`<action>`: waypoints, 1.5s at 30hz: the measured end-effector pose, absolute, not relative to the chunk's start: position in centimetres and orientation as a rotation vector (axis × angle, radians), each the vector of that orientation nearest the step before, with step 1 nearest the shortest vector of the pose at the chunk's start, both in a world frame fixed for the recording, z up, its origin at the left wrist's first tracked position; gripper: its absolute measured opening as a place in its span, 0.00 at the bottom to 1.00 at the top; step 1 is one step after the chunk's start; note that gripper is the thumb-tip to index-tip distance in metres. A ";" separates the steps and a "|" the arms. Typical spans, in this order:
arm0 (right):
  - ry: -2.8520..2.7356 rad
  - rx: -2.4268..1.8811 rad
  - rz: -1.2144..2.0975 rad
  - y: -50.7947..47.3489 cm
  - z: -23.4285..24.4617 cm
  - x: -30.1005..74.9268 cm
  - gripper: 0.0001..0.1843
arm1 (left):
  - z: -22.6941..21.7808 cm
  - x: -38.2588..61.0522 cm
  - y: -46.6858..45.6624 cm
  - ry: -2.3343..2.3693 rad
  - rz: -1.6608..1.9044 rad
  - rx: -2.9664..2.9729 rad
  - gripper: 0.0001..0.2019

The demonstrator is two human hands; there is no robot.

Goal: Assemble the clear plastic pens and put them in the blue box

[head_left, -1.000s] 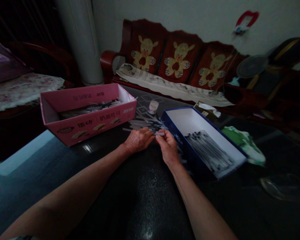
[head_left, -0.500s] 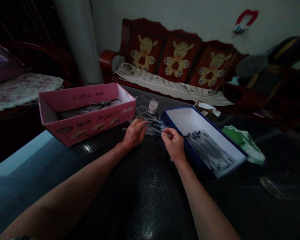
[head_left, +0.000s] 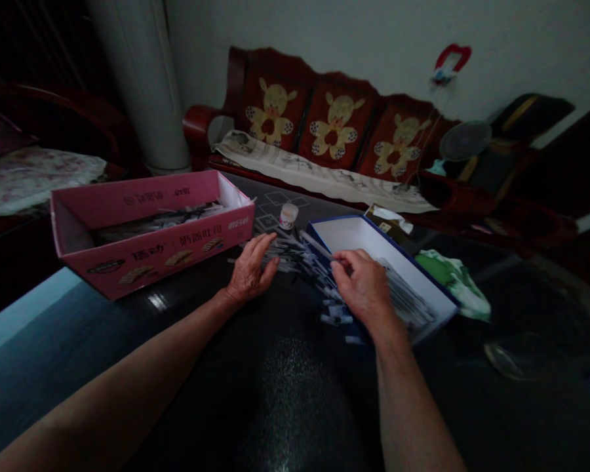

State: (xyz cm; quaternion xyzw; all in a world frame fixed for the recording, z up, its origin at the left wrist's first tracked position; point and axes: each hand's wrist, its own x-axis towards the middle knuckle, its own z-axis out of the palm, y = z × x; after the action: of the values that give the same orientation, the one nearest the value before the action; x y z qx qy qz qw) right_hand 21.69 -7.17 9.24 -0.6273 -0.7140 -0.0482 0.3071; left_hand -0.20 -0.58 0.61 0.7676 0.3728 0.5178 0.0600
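Loosely, the left hand [head_left: 248, 274] lies palm down near the middle of the dark tabletop [head_left: 285, 400]. Its grip is open: the fingers [head_left: 265, 252] are spread and nearly straight, and their tips touch the near edge of a loose pile of thin pale sticks [head_left: 292, 252]. It closes on nothing.

The right hand [head_left: 366, 288] hangs over the near end of the blue box [head_left: 347, 231], toward the tabletop's right side. Its fingers are curled, with thumb and forefinger drawn together. Whether that grip pinches a stick I cannot tell, since the fingertips are dim and blurred against the box. The hand covers the near end of the bundle of sticks [head_left: 408, 298] lying inside the box.

A few small pale pieces [head_left: 337, 319] lie on the tabletop just beside this hand, too small to make out. The pink box [head_left: 152, 252] stands toward the left edge, and its front wall mostly hides the sticks inside it. A little white jar [head_left: 288, 215] sits behind the pile, toward the far edge. Both forearms are cut off at the bottom of the view.
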 end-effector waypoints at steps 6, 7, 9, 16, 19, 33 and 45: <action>-1.675 -2.215 -0.217 -7.9 10.2 31.3 0.11 | 0.4 -0.1 -0.3 1.137 1.563 2.300 0.19; -1.644 -2.294 -0.180 -7.9 9.9 32.7 0.10 | 0.4 -0.1 -0.3 1.145 1.561 2.292 0.18; -1.599 -2.393 -0.143 -8.0 9.0 34.9 0.07 | 0.5 -0.1 -0.3 1.155 1.559 2.286 0.18; -1.549 -2.524 0.073 -7.7 7.6 36.3 0.04 | 0.8 -0.2 -0.4 1.154 1.609 2.306 0.16; -1.466 -2.542 0.031 -7.7 8.7 35.0 0.09 | 0.8 -0.3 -0.2 1.232 1.649 2.311 0.15; -2.179 -1.612 0.067 -6.6 5.9 17.9 0.14 | -0.3 -1.1 0.1 1.498 1.138 2.661 0.12; -2.187 -1.789 0.079 -5.4 4.0 20.1 0.13 | 0.4 -0.7 -0.5 1.162 0.866 2.906 0.11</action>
State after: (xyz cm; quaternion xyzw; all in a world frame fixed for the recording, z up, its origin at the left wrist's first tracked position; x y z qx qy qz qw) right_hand 20.06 -5.38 4.01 -0.6250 -0.7642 0.0276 0.1568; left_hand -0.73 -0.47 0.38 0.8936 0.3574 0.2663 -0.0531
